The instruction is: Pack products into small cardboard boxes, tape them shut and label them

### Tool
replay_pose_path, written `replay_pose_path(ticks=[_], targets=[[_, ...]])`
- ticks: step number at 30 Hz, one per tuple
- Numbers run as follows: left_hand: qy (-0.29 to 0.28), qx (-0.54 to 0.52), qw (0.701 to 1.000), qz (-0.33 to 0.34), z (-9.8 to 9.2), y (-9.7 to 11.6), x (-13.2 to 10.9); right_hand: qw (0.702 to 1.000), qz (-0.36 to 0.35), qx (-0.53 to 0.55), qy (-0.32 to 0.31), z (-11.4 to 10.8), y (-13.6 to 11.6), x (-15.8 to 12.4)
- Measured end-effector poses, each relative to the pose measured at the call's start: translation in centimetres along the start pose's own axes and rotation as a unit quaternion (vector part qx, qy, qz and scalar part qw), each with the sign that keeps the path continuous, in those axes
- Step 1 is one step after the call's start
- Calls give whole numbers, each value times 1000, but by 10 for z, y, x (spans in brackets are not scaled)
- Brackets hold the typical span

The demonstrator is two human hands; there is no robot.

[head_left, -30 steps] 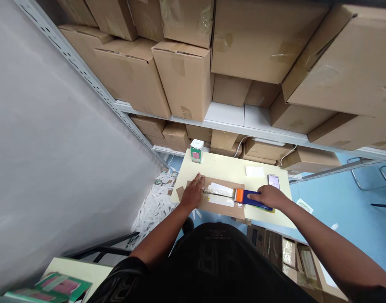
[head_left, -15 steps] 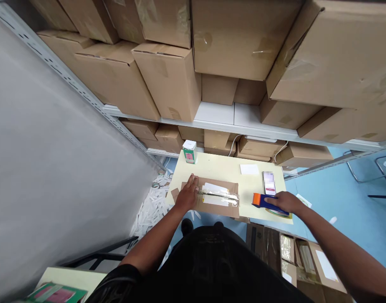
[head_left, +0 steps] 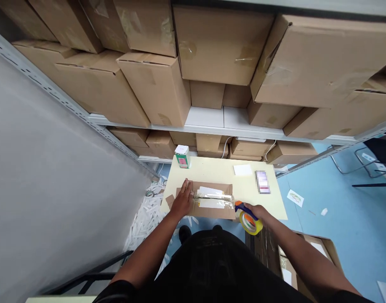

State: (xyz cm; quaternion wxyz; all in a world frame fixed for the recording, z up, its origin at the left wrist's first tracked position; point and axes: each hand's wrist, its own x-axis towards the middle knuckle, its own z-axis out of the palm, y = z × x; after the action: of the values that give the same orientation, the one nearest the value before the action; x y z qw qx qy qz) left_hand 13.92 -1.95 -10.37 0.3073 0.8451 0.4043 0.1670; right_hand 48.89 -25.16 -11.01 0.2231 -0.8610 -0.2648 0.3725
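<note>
A flat cardboard box (head_left: 218,213) with white labels and clear tape along its middle seam lies at the table's front edge. My left hand (head_left: 184,200) rests flat on its left end, fingers stretched out. In my right hand (head_left: 255,210) is a tape dispenser (head_left: 246,209), blue with an orange end and a yellow roll of tape. Its orange end is at the box's right edge; whether it touches the cardboard I cannot tell. The pale yellow table (head_left: 205,168) lies under the box.
A small green and white box (head_left: 182,157), a white card (head_left: 242,169) and a phone (head_left: 262,182) are on the table. Shelves of cartons (head_left: 155,84) stand behind. Paper strips (head_left: 142,221) litter the floor at left; an open carton (head_left: 330,248) sits at lower right.
My right hand has lifted the tape dispenser off the table's right side and brought it left to the box's right edge. My left hand stays on the box. The view has shifted slightly.
</note>
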Motion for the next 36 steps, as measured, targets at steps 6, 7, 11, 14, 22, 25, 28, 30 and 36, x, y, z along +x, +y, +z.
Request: replay_pose_path(ticks=[6,7,11,14,22,25,28,30,36], targets=[[6,-31,999,-2,-2,0,-3,981,64,-185,9,12,-19,-18],[15,-46,999,-7,-1,-1,-4,978,61,-197,30,13,-21,-18],[90,-141,983,-75,5,-10,-9,955,33,-276,107,20,-25,-5],[113,-236,951,-163,6,-23,-16,940,-7,-311,140,28,-25,14],[-141,-354,902,-201,-5,-60,-79,954,-143,-196,176,57,0,2],[-181,-316,914,-177,1,-52,-94,957,-273,-98,17,79,17,-32],[-130,-301,934,-143,3,-32,-95,964,-262,-2,-37,92,14,-59],[-73,-275,951,-122,-5,-16,-88,973,-227,46,-7,89,-3,-69],[-5,-221,972,-81,-37,14,-47,984,-147,65,73,49,-72,-51]])
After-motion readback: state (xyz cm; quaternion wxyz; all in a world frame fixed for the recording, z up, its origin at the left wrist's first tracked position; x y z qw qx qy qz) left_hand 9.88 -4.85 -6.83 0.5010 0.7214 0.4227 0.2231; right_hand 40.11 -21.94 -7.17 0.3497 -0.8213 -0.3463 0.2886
